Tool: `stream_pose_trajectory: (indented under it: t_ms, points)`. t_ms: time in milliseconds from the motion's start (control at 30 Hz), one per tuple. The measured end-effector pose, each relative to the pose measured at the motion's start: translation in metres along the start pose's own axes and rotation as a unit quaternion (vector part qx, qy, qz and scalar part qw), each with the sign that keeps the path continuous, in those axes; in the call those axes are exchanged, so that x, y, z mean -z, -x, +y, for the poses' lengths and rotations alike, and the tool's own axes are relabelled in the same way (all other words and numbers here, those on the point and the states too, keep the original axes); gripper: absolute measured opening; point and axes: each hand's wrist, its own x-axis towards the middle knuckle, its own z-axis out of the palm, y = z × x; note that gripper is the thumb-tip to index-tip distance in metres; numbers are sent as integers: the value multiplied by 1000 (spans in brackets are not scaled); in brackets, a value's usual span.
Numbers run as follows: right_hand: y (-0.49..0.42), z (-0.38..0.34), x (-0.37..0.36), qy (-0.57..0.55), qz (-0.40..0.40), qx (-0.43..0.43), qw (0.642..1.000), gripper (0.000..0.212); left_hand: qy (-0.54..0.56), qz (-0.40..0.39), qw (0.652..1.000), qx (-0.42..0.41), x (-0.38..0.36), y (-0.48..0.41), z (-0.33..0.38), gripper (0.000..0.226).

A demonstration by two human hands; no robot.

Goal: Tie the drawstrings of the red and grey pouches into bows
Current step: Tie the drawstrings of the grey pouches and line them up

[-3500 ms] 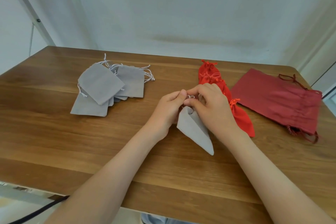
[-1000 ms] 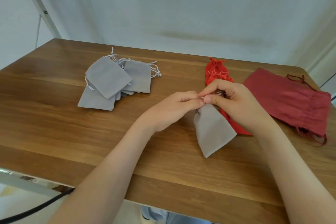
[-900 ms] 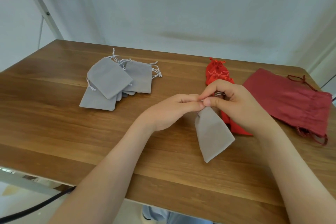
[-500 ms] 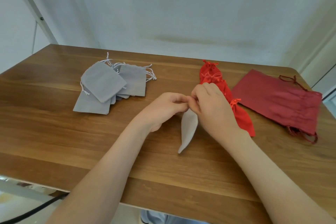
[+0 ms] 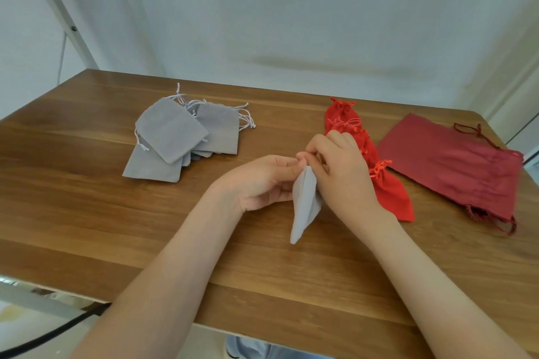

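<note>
A small grey pouch (image 5: 303,204) hangs edge-on between my hands above the middle of the wooden table (image 5: 87,213). My left hand (image 5: 262,181) and my right hand (image 5: 341,172) meet at its gathered top, fingers curled and pinching there; the drawstring itself is hidden by the fingers. Several bright red pouches (image 5: 388,189) with tied orange-red strings lie in a row just behind my right hand. A pile of several flat grey pouches (image 5: 175,137) with loose white strings lies at the back left.
A large dark red drawstring bag (image 5: 455,166) lies flat at the right, near the table's right edge. A white wall rises behind the table. A black cable (image 5: 43,338) runs below the front left edge.
The grey pouch has turned from face-on to edge-on while both hands kept working at its top. My right hand has shifted over the pouch's mouth.
</note>
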Motion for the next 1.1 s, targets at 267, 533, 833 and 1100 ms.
stream_pose_trajectory:
  t_ms: [267, 533, 833, 1100]
  points:
    - [1, -5, 18, -155, -72, -123, 978, 22, 40, 73, 995, -60, 2, -6, -1, 12]
    - [-1, -5, 23, -255, -195, -237, 917, 26, -2, 164, 977, -133, -2, -7, 0, 15]
    - [1, -3, 3, -100, -175, -189, 961, 27, -46, 254, 950, -178, -14, -11, -6, 18]
    - [3, 10, -3, -41, -197, -110, 973, 31, -269, 396, 842, -247, -25, -18, -20, 18]
